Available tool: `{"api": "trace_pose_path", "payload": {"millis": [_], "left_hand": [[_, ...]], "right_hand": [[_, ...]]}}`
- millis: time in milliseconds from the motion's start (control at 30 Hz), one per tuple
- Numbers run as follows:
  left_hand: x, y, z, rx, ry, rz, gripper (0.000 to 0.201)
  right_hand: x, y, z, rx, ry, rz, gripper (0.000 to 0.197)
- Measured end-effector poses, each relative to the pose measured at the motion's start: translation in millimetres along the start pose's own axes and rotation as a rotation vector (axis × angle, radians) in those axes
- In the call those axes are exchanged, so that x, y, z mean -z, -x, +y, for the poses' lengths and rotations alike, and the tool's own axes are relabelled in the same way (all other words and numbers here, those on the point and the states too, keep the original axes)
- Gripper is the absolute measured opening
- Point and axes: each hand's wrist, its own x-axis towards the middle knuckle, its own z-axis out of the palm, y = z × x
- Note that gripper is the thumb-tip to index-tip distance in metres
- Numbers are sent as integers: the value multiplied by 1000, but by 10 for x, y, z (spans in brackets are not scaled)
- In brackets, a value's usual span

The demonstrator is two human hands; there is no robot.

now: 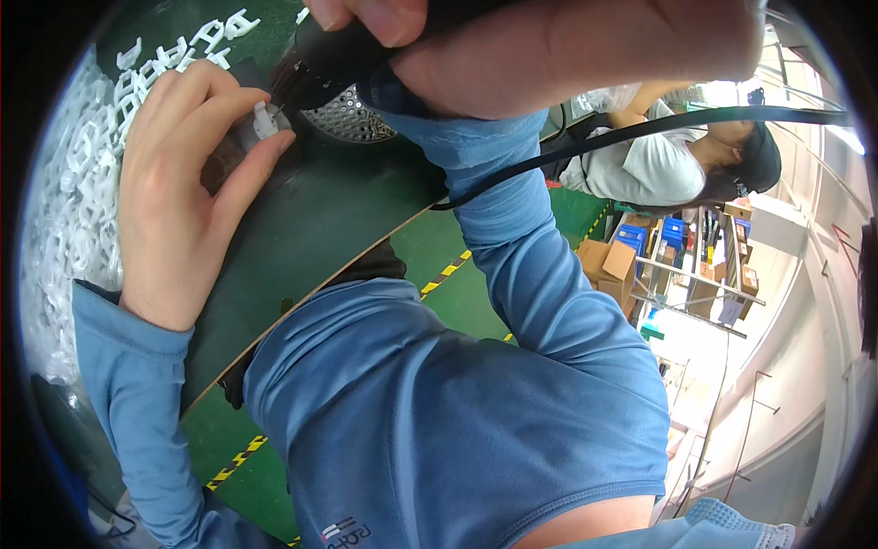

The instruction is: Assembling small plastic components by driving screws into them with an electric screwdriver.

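Observation:
Between the thumb and fingers of my left hand (174, 183) is a small white plastic part (264, 121), held low over the dark green tabletop (366, 178). My right hand (576, 59) looms large at the top, its fingers closed round a black corded handheld tool (320, 64). The tool's dark end comes close to the white part; whether they touch I cannot tell. Just below the tool lies a round metal piece full of holes (352, 119), partly covered by it. To the left, a pile of similar white plastic parts (82, 174) spreads along the table.
A black cable (640, 128) crosses in front of my right sleeve toward the right edge. Beyond it another person in a light shirt (640, 165) is at the right. Shelving with boxes (695, 265) stands behind, and yellow-black tape (446, 273) marks the green floor.

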Motion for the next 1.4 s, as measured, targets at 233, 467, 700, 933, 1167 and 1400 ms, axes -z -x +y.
{"api": "trace_pose_path", "payload": {"millis": [233, 467, 700, 933, 1167, 1400], "left_hand": [[22, 1, 0, 12, -9, -58, 28], [40, 40, -9, 35, -27, -60, 28], [23, 19, -25, 31, -24, -82, 27], [37, 28, -40, 48, -54, -115, 27], [2, 18, -43, -1, -26, -70, 30], [22, 28, -87, 11, -18, -115, 30]], "right_hand": [[1, -11, -14, 24, -21, 5, 49], [-24, 18, -112, 83, -76, 14, 50], [-13, 11, -138, 110, -114, 16, 51], [-8, 34, -125, 128, -146, 18, 51], [56, 5, -334, 194, -207, 67, 52], [135, 33, 141, 130, -532, -59, 58]]}}
